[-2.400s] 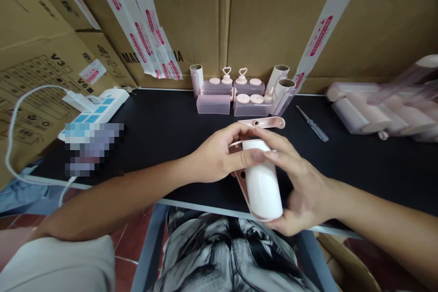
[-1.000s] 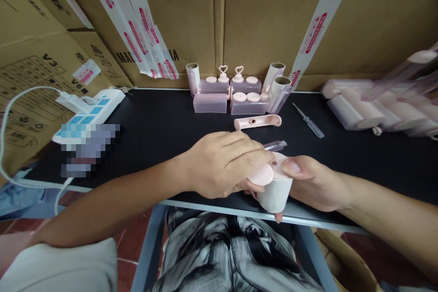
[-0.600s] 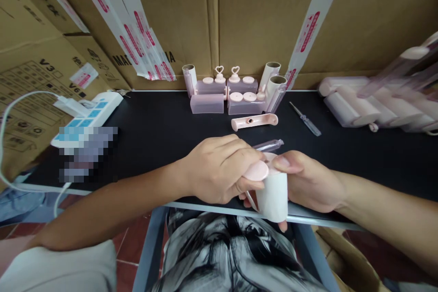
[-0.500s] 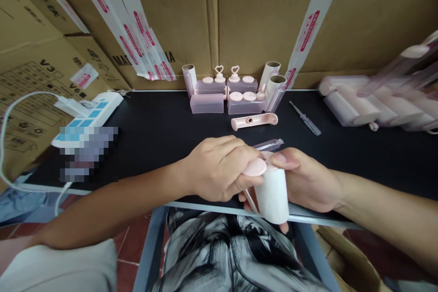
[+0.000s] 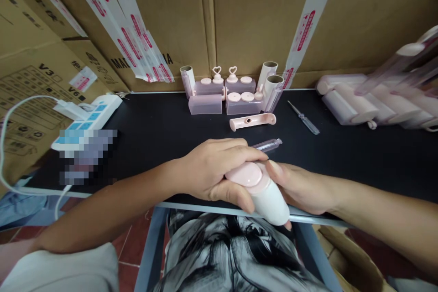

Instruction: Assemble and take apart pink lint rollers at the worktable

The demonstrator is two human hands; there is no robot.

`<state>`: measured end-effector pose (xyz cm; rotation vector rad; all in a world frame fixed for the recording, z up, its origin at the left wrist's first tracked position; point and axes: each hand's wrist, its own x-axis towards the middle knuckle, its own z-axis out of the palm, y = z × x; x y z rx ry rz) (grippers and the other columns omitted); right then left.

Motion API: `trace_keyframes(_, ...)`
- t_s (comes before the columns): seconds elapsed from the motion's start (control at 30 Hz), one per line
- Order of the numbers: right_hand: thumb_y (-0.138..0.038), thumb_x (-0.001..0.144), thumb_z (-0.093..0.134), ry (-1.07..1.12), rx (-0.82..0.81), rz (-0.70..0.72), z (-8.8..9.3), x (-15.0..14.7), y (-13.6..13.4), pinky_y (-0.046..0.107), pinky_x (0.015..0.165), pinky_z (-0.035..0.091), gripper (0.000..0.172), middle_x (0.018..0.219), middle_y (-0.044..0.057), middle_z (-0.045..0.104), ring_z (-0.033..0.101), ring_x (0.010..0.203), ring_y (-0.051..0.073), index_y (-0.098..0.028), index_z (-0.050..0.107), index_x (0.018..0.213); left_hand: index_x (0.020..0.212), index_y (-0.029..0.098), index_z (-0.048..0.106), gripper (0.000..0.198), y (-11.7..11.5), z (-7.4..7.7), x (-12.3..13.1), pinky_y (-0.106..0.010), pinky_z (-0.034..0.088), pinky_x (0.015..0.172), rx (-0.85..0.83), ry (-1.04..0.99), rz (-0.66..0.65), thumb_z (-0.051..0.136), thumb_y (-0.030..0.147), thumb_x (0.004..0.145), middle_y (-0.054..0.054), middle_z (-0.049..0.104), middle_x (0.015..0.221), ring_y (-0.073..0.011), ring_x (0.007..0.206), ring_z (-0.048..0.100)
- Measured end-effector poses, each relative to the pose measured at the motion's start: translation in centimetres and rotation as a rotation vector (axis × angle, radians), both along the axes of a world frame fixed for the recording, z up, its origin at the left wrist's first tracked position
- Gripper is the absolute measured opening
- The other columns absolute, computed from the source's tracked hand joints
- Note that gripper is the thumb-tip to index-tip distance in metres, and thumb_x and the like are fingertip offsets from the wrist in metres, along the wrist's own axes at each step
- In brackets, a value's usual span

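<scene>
Both my hands hold a white lint roller (image 5: 270, 198) over the table's front edge. My left hand (image 5: 212, 171) wraps around its upper end, thumb and fingers pressing on the round pink end cap (image 5: 246, 174). My right hand (image 5: 296, 182) cups the white roll from the right and beneath. A clear plastic piece (image 5: 270, 144) pokes out just behind my left fingers. A loose pink handle (image 5: 252, 121) lies on the black table (image 5: 164, 127) beyond my hands.
At the back stand pink cases with heart tops (image 5: 222, 86) and cardboard tubes (image 5: 272, 86). A small screwdriver (image 5: 304, 118) lies to the right, finished rollers (image 5: 359, 105) beyond it. A power strip (image 5: 89, 116) sits at left. Cardboard boxes (image 5: 260, 13) wall the table.
The roll lay in its pink frame; then I turned it upright and brought the pink cap to its end. Now the cap sits on the roll, which has tilted toward me.
</scene>
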<state>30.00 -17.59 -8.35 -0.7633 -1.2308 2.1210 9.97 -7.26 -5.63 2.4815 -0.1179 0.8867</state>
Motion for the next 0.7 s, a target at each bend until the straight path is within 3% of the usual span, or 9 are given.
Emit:
trace_keyframes(0.1,-0.087,0.091,0.043,-0.005,-0.026,-0.049,0.2,-0.4,0.1,0.015,0.032,0.040,0.080,0.061,0.001,0.060,0.050,0.039,0.007,-0.012,0.069,0.092,0.116,0.015,0.069,0.065,0.0,0.1,-0.4,-0.025,0.054,0.064,-0.075,-0.047,0.000,0.070,0.072,0.085,-0.007,0.072,0.086,-0.0161,0.072,0.067)
trace_keyframes(0.17,-0.087,0.091,0.042,0.027,-0.033,-0.092,0.6,-0.2,0.4,0.018,0.036,0.048,0.080,0.075,0.005,0.067,0.063,0.054,0.014,-0.014,0.068,0.111,0.111,0.015,0.071,0.059,0.2,0.5,-0.8,-0.023,0.052,0.061,-0.163,-0.063,0.031,0.081,0.063,0.080,-0.005,0.072,0.085,-0.0144,0.069,0.067)
trace_keyframes(0.23,-0.084,0.093,0.042,0.026,0.051,-0.204,1.0,0.4,1.0,0.023,0.040,0.055,0.078,0.091,0.009,0.070,0.069,0.069,0.019,-0.016,0.065,0.123,0.106,0.015,0.071,0.051,0.7,0.9,-1.2,-0.022,0.051,0.057,-0.332,-0.079,0.148,0.085,0.055,0.078,-0.004,0.073,0.085,-0.0125,0.065,0.065)
trace_keyframes(0.3,-0.075,0.098,0.046,-0.065,0.236,-0.412,1.2,1.5,1.6,0.024,0.043,0.055,0.064,0.102,0.011,0.071,0.071,0.079,0.022,-0.019,0.065,0.123,0.099,0.014,0.069,0.047,1.6,1.4,-1.6,-0.022,0.049,0.050,-0.580,-0.124,0.299,0.081,0.056,0.081,-0.002,0.071,0.079,-0.0114,0.057,0.062)
trace_keyframes(0.4,-0.048,0.100,0.063,-0.437,0.690,-0.672,1.0,3.1,2.5,0.028,0.058,0.059,0.030,0.108,0.009,0.073,0.071,0.086,0.021,-0.022,0.069,0.115,0.094,0.014,0.063,0.050,3.0,1.9,-1.9,-0.021,0.048,0.042,-0.936,-0.172,0.408,0.076,0.061,0.082,-0.002,0.067,0.070,-0.0130,0.050,0.062)
trace_keyframes(0.47,-0.033,0.097,0.067,-0.727,1.018,-0.648,0.7,3.7,2.9,0.035,0.077,0.060,0.019,0.106,0.007,0.074,0.070,0.089,0.022,-0.023,0.069,0.112,0.097,0.015,0.059,0.048,3.7,2.2,-2.0,-0.022,0.053,0.043,-1.087,-0.154,0.404,0.078,0.054,0.079,-0.004,0.070,0.073,-0.0170,0.055,0.069)
trace_keyframes(0.53,-0.026,0.096,0.066,-0.898,1.247,-0.520,0.5,3.9,3.0,0.042,0.091,0.058,0.020,0.106,0.009,0.075,0.070,0.096,0.025,-0.022,0.068,0.115,0.102,0.016,0.054,0.045,3.9,2.5,-2.1,-0.025,0.058,0.046,-1.189,-0.120,0.363,0.080,0.041,0.075,-0.005,0.074,0.081,-0.0223,0.063,0.075)
trace_keyframes(0.63,-0.024,0.094,0.067,-1.040,1.361,-0.351,0.0,3.5,3.1,0.051,0.098,0.054,0.029,0.119,0.013,0.073,0.066,0.110,0.032,-0.020,0.067,0.122,0.112,0.017,0.050,0.051,3.7,2.7,-2.2,-0.030,0.063,0.052,-1.319,-0.053,0.283,0.077,0.022,0.070,-0.007,0.077,0.092,-0.0283,0.073,0.080)
trace_keyframes(0.7,-0.022,0.092,0.070,-1.136,1.371,-0.276,-0.3,3.3,3.1,0.054,0.096,0.054,0.036,0.122,0.013,0.074,0.065,0.109,0.033,-0.020,0.067,0.128,0.121,0.017,0.049,0.060,3.4,2.8,-2.2,-0.032,0.066,0.059,-1.385,-0.018,0.225,0.074,0.014,0.065,-0.009,0.078,0.098,-0.0293,0.078,0.080)
